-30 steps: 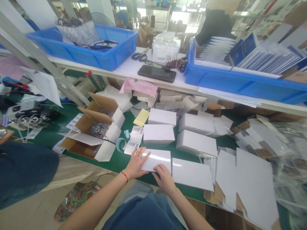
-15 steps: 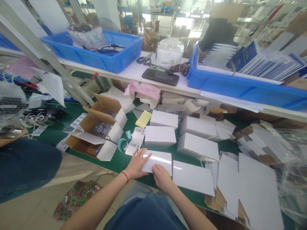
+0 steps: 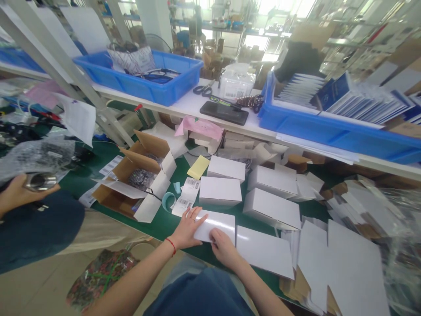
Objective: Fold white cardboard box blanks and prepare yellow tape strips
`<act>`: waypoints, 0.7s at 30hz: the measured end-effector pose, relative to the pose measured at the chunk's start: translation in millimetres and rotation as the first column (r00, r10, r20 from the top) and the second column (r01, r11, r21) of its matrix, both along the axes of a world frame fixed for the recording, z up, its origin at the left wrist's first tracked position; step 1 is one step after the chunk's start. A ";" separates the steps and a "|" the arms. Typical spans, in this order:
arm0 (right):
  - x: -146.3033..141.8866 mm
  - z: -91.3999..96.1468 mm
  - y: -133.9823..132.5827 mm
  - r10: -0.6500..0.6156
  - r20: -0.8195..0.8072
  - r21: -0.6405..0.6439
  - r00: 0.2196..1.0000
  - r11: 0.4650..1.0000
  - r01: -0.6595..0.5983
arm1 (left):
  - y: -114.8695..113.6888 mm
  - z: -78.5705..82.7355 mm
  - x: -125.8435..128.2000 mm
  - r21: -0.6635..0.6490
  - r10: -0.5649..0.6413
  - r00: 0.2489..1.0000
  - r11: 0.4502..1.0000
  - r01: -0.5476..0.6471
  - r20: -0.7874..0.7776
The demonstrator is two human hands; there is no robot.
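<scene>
A small white box (image 3: 219,223) lies at the near edge of the green table (image 3: 164,221). My left hand (image 3: 189,228), with a red string at the wrist, lies on the box's left end with fingers stretched out flat. My right hand (image 3: 223,246) presses on the box's near side, fingers curled against it. Another white box (image 3: 265,250) lies just to the right, and several closed white boxes (image 3: 219,190) stand in rows behind.
An open brown carton (image 3: 138,180) stands to the left, label strips (image 3: 187,197) beside it. Flat white blanks (image 3: 342,263) pile up at right. A shelf above carries blue bins (image 3: 141,83), scissors and a phone (image 3: 223,113). Another person's hand (image 3: 19,191) holds a bagged item at far left.
My hands stay on the white box; the view has tilted up slightly. The other person's hand with a bagged item has come into view at left.
</scene>
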State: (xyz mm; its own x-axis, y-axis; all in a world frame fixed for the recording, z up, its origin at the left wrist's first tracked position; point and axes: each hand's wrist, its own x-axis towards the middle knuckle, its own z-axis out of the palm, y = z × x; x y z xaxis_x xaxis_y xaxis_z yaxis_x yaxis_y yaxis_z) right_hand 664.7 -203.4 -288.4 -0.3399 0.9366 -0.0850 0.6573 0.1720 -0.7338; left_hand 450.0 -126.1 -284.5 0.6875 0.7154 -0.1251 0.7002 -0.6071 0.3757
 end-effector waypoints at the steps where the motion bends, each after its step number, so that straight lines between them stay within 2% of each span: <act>1: 2.9 3.7 1.9 -0.003 -0.019 -0.014 1.000 1.000 0.002 | -0.4 -0.5 0.1 0.002 0.005 1.000 1.000 -0.005 0.006; 5: 5.4 10.7 8.2 -0.058 -0.033 -0.059 0.998 0.997 0.056 | -1.3 -2.0 0.6 0.007 0.025 0.999 1.000 -0.025 0.038; 11: 1.8 -1.0 14.6 -0.146 0.087 -0.147 0.985 0.977 0.157 | 0.4 -1.3 -0.4 -0.009 0.015 0.999 1.000 -0.015 0.043; 15: 1.5 -3.5 18.9 -0.186 0.182 -0.176 0.966 0.960 0.218 | -1.9 -4.1 3.8 -0.006 0.067 0.995 0.998 -0.067 0.079; 21: 0.1 -2.4 20.0 -0.171 0.218 -0.184 0.961 0.960 0.212 | -6.0 -10.2 8.4 -0.024 0.122 0.990 0.992 -0.120 0.066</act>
